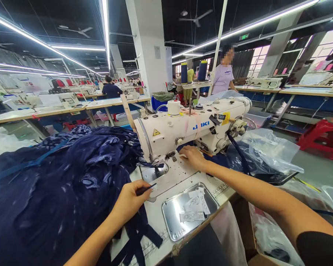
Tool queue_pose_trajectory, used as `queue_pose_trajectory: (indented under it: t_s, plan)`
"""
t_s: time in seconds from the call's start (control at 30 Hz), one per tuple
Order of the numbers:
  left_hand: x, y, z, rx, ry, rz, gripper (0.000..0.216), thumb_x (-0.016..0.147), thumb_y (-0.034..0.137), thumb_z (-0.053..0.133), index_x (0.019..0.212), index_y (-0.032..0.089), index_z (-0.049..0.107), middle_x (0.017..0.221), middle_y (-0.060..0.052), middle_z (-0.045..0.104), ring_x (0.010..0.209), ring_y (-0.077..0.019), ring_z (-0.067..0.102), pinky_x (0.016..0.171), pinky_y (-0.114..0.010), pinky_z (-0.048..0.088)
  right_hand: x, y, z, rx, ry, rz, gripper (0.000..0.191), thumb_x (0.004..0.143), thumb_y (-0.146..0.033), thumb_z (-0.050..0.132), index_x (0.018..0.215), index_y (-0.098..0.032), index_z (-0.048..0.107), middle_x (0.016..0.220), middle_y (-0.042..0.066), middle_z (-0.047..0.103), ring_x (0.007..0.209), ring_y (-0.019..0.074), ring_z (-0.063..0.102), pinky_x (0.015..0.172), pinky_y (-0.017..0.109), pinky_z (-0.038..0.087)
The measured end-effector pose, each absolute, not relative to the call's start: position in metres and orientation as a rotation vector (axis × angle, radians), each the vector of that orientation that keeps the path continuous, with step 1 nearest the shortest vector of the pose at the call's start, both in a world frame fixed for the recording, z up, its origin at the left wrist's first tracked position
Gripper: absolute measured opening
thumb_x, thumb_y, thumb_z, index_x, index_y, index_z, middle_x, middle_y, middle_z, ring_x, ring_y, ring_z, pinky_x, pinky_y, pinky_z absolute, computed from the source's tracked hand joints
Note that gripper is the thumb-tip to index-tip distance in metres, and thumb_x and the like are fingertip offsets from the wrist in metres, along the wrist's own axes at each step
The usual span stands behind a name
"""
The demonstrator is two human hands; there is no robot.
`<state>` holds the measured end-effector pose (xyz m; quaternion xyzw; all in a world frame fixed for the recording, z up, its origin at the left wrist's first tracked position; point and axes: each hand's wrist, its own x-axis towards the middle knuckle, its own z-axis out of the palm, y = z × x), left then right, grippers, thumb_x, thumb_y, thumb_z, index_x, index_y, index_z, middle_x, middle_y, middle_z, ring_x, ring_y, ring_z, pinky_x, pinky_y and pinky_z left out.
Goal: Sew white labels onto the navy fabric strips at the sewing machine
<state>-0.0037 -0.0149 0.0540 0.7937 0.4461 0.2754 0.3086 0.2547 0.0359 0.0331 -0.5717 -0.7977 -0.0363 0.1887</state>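
Observation:
My left hand [131,197] pinches a narrow navy fabric strap [148,188] between thumb and fingers, just in front of the needle area. A small white label [154,187] shows at the strap's end. Under the arm of the white sewing machine [169,129], my right hand [193,158] lies on the bed with its fingers stretched left; nothing shows in its grasp. Navy cloth [218,160] is beside that hand, partly hidden by the machine. A metal tray [172,218] holding several printed white labels [195,205] sits on the near side of the bed.
A large heap of navy patterned garments [72,177] covers the left side. Clear plastic bags [266,147] lie right of the machine. Thread cones [184,73] stand behind it. A person in a light purple shirt [223,77] is beyond, near a red stool [323,138].

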Motion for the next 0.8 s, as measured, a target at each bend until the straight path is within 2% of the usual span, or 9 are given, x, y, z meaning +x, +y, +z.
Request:
queue_pose_trajectory:
  t_s: [0.13,0.23,0.4,0.6,0.7,0.8]
  plan:
    - [0.016,0.007,0.049,3.177,1.022,0.653,0.025,0.076,0.006,0.040,0.064,0.015,0.060,0.062,-0.007,0.061,0.058,-0.0173,0.055,0.059,-0.030,0.038,0.275,0.074,0.036,-1.626,-2.382,-0.208,0.017,0.081,-0.010,0.046,0.083,-0.012,0.063,0.083,0.013,0.063,0.080,0.0216,0.055,0.066,0.029,0.034]
    - [0.030,0.024,0.034,3.617,0.773,0.464,0.028,0.077,0.000,0.037,0.063,0.012,0.058,0.057,-0.007,0.058,0.052,-0.0180,0.053,0.057,-0.032,0.036,0.276,0.086,0.032,-1.609,-2.481,-0.239,0.019,0.078,-0.006,0.046,0.080,-0.012,0.063,0.078,0.012,0.063,0.075,0.0209,0.056,0.062,0.028,0.032]
    - [0.033,0.032,0.014,3.702,0.705,0.339,0.025,0.077,0.001,0.040,0.063,0.012,0.057,0.054,-0.006,0.056,0.050,-0.0169,0.051,0.056,-0.032,0.032,0.280,0.095,0.029,-1.609,-2.517,-0.262,0.018,0.077,-0.006,0.046,0.078,-0.012,0.063,0.080,0.014,0.063,0.078,0.0238,0.055,0.064,0.030,0.033]
    - [0.030,0.021,0.013,3.730,0.692,0.267,0.021,0.076,0.002,0.041,0.066,0.012,0.057,0.056,-0.006,0.056,0.050,-0.0174,0.049,0.054,-0.031,0.029,0.261,0.073,0.028,-1.659,-2.315,-0.379,0.026,0.082,-0.009,0.037,0.086,-0.007,0.062,0.083,0.019,0.060,0.080,0.0285,0.052,0.069,0.036,0.034]
    - [0.030,0.020,0.011,3.758,0.682,0.333,0.021,0.076,0.003,0.042,0.064,0.012,0.056,0.054,-0.005,0.055,0.048,-0.0169,0.049,0.054,-0.031,0.030,0.233,0.040,0.022,-1.454,-2.370,-0.438,0.021,0.081,-0.011,0.042,0.073,-0.010,0.061,0.074,0.015,0.059,0.078,0.0265,0.051,0.072,0.036,0.034]
    - [0.029,0.020,0.009,3.779,0.679,0.424,0.022,0.077,0.002,0.041,0.063,0.012,0.055,0.053,-0.004,0.054,0.047,-0.0162,0.048,0.054,-0.030,0.030,0.207,0.018,0.017,-1.327,-2.509,-0.368,0.020,0.081,-0.008,0.042,0.075,-0.011,0.061,0.078,0.012,0.059,0.075,0.0211,0.051,0.073,0.034,0.035]
